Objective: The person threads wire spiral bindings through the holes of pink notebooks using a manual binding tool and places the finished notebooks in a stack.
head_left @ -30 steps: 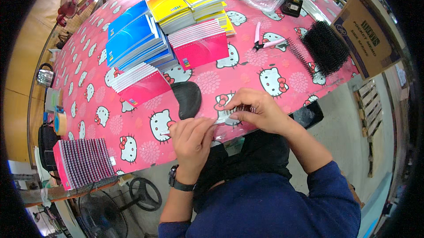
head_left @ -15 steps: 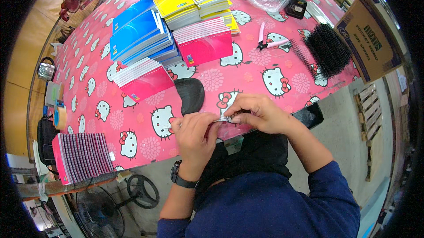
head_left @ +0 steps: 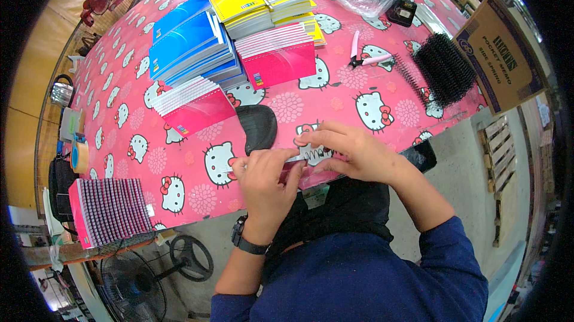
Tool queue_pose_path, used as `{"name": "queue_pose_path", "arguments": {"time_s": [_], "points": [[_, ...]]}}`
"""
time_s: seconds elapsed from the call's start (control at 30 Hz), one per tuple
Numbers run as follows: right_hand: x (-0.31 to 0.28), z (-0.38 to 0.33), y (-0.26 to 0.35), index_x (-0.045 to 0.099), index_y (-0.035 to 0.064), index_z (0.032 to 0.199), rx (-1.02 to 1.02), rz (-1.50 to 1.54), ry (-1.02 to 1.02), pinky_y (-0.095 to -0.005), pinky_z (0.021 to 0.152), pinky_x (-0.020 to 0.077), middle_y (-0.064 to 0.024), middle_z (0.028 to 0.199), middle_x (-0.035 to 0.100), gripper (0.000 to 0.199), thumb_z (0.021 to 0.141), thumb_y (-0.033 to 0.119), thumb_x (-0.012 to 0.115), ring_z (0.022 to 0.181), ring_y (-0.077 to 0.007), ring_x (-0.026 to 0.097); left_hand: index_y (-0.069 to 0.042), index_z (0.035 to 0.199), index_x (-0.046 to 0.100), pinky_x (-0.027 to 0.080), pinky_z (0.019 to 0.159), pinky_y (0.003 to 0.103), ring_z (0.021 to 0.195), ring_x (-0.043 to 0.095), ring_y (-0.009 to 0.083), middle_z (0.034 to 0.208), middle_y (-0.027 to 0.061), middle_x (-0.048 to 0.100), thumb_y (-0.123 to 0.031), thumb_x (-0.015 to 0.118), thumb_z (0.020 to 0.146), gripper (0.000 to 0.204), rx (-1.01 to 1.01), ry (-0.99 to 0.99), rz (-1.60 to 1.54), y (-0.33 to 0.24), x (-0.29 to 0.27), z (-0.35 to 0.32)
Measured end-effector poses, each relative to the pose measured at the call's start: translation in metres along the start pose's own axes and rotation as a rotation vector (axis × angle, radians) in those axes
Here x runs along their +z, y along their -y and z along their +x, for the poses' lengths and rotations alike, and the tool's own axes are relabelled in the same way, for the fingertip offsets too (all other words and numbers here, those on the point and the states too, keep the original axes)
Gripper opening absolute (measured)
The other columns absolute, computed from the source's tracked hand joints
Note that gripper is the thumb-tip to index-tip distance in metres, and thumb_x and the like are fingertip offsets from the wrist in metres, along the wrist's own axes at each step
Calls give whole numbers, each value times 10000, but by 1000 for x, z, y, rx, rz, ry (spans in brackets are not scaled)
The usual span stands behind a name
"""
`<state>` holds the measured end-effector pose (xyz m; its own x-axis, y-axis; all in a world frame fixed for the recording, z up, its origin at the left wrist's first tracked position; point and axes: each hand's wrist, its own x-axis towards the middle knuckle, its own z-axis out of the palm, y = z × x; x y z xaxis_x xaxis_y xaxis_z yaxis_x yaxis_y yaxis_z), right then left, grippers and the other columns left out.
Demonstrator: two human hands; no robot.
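Note:
Near the front edge of the table, my left hand (head_left: 263,180) pinches a thin memo notebook (head_left: 294,161) with white pages and some pink showing. Most of it is hidden by my fingers. A dark spiral wire coil (head_left: 315,154) sticks out at the notebook's right end. My right hand (head_left: 356,152) curls round the coil's outer end, with thumb and forefinger apart on either side of it. How far the coil runs into the notebook's holes I cannot make out. Just beyond my left hand lies a black curved pad (head_left: 258,128).
Beyond are stacks of blue notebooks (head_left: 185,50), yellow notebooks (head_left: 239,2) and pink notebooks (head_left: 278,65). Pink-handled pliers (head_left: 373,59) lie before a heap of black coils (head_left: 443,68) and a cardboard box (head_left: 502,53). Coil-bound notebooks (head_left: 113,211) stand at the left edge.
My right hand's forefinger and thumb have spread apart, and the coil between them now shows. My left hand keeps its hold on the notebook almost in place.

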<state>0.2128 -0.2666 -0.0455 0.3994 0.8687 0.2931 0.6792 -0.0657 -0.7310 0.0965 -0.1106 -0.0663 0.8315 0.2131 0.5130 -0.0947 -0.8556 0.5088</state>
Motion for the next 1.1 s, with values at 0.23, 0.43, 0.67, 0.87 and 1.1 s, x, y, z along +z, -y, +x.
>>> {"name": "queue_pose_path", "arguments": {"time_s": [0.23,0.43,0.67,0.87,1.1], "points": [[1,-3,-1,539,53,1112,184,-57,165,-407,738,481,-165,974,575,355,778,110,648,916,-354,573,-122,920,633,298,803,346,806,566,190,829,13,626,-128,744,663,280,-21,26,-30,-3,-1,-4],[5,5,-1,481,70,1247,175,86,202,-315,726,479,-135,1050,607,452,813,39,604,905,-195,608,-133,915,629,292,814,346,819,570,184,844,-5,630,-111,743,656,284,9,48,1,-6,-6,-7],[5,50,-65,523,2,1191,-23,215,149,-387,914,437,-168,1143,568,463,786,186,647,1064,-269,557,-94,878,634,303,875,404,875,561,242,855,56,626,-170,668,763,142,49,238,44,-2,-3,-4],[78,118,-91,599,211,1129,-408,-382,220,-474,910,375,-238,1262,417,650,551,470,743,1136,-396,410,-93,916,647,248,953,418,921,553,241,915,60,627,-275,604,816,212,84,156,26,14,-2,-10],[45,60,-85,613,125,1073,-140,-330,30,-447,881,372,-188,1140,451,707,475,463,781,1071,-360,414,-43,973,627,252,947,403,943,549,241,932,70,633,-259,547,885,246,177,162,-15,26,6,-12]]}}
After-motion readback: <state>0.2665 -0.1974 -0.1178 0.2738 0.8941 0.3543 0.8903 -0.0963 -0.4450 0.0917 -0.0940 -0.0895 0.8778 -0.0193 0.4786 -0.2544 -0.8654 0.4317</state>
